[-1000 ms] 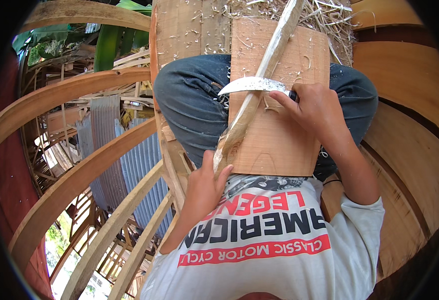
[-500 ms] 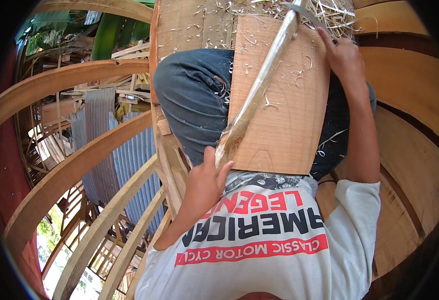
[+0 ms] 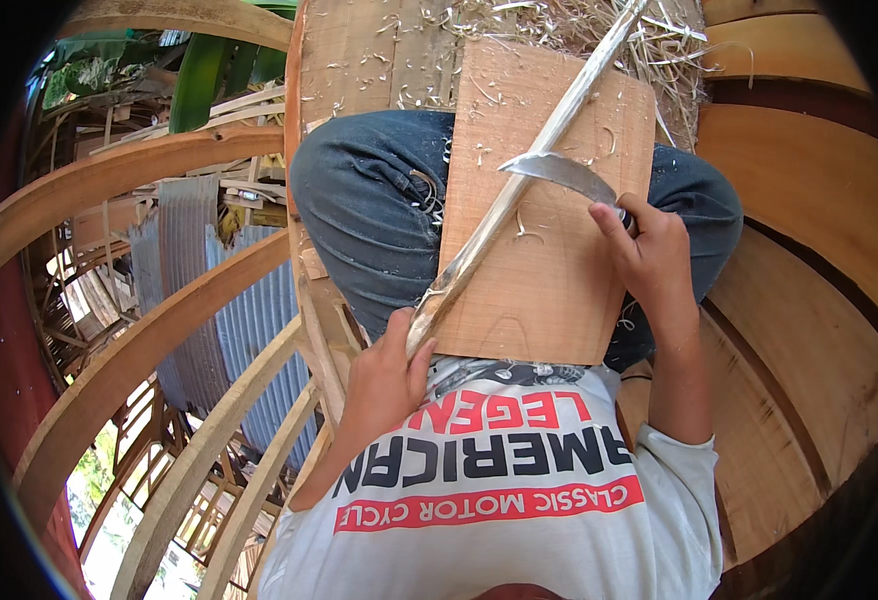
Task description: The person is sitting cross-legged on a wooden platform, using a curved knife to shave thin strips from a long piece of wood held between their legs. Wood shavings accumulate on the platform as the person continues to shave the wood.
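A long pale wooden stick [image 3: 519,190] slants from my lap up to the far right across a flat wooden board [image 3: 549,290]. My left hand [image 3: 387,375] is closed around the stick's near end, where darker bark or stain shows. In my right hand [image 3: 652,255] is a curved sickle-like knife [image 3: 569,174], its handle hidden in the fist. The blade lies across the middle of the stick, its tip reaching just past the stick's left side. The board rests over my crossed legs in blue jeans [image 3: 369,200].
Pale shavings [image 3: 659,75] heap beyond the board, and thin curls are scattered on the planks [image 3: 359,60]. Curved wooden ribs [image 3: 149,325] run along the left, with corrugated metal sheets [image 3: 259,330] below them. Curved planking [image 3: 799,190] rises on the right.
My right hand has drawn the knife back toward me, from the stick's far end to its middle. My left hand and the near end of the stick have shifted slightly left and nearer.
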The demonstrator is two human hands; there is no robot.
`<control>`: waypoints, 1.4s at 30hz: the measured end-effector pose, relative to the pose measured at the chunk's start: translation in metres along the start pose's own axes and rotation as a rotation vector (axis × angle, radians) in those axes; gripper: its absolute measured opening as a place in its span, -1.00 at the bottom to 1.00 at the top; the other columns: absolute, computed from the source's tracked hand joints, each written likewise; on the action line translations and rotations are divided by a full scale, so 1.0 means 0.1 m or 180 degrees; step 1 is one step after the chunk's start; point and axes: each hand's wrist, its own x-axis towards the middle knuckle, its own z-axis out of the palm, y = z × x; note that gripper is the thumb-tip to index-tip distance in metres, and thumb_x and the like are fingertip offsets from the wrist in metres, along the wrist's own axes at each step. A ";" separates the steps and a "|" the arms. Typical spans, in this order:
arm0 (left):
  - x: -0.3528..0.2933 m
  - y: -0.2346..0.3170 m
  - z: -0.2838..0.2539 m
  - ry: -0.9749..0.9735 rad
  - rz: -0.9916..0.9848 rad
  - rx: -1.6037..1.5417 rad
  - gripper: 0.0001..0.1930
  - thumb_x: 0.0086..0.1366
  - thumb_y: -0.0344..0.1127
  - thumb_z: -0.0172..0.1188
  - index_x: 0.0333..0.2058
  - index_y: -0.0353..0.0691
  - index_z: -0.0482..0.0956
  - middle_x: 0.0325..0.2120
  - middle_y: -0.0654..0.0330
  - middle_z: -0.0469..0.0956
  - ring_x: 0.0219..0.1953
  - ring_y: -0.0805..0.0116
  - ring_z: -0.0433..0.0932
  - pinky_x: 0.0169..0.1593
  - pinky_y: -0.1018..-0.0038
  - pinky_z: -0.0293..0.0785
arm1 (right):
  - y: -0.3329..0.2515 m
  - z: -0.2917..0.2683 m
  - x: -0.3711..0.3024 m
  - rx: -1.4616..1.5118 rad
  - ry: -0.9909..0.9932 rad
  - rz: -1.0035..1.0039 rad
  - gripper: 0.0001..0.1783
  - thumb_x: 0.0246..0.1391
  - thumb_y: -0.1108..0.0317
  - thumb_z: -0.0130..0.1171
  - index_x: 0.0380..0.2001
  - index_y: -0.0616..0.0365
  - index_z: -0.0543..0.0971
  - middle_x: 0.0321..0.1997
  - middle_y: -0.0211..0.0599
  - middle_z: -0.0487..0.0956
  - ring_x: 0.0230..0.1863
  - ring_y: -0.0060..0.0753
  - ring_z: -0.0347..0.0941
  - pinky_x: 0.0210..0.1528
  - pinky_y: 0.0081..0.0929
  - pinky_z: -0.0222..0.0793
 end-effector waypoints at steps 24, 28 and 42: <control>-0.03 -0.20 0.00 -0.0179 0.0231 -0.0454 -0.56 0.27 -0.41 0.14 0.12 -0.17 0.33 -0.19 -0.16 0.56 -0.17 -0.20 0.57 -0.18 0.17 0.49 | -0.15 0.18 -0.26 -0.0747 0.0099 -0.0520 -0.45 0.08 -0.09 0.23 -0.67 0.17 0.45 -0.74 -0.10 0.45 -0.71 -0.07 0.45 -0.65 -0.29 0.33; -0.05 -0.26 0.05 -0.0219 0.0172 -0.0424 -0.52 0.25 -0.43 0.15 0.15 -0.20 0.31 -0.16 -0.17 0.55 -0.16 -0.20 0.56 -0.16 0.18 0.51 | -0.17 0.16 -0.18 -0.0861 0.0149 -0.0483 -0.43 0.09 -0.12 0.22 -0.67 0.18 0.45 -0.72 -0.10 0.46 -0.69 -0.06 0.45 -0.63 -0.28 0.33; -0.04 -0.21 0.02 -0.0350 0.0022 -0.0504 -0.53 0.25 -0.46 0.13 0.15 -0.20 0.31 -0.23 -0.19 0.56 -0.20 -0.18 0.59 -0.20 0.17 0.51 | -0.26 0.05 -0.22 -0.0653 -0.0062 -0.0646 -0.49 0.10 -0.03 0.25 -0.64 0.21 0.47 -0.69 -0.05 0.46 -0.63 0.02 0.45 -0.58 -0.28 0.33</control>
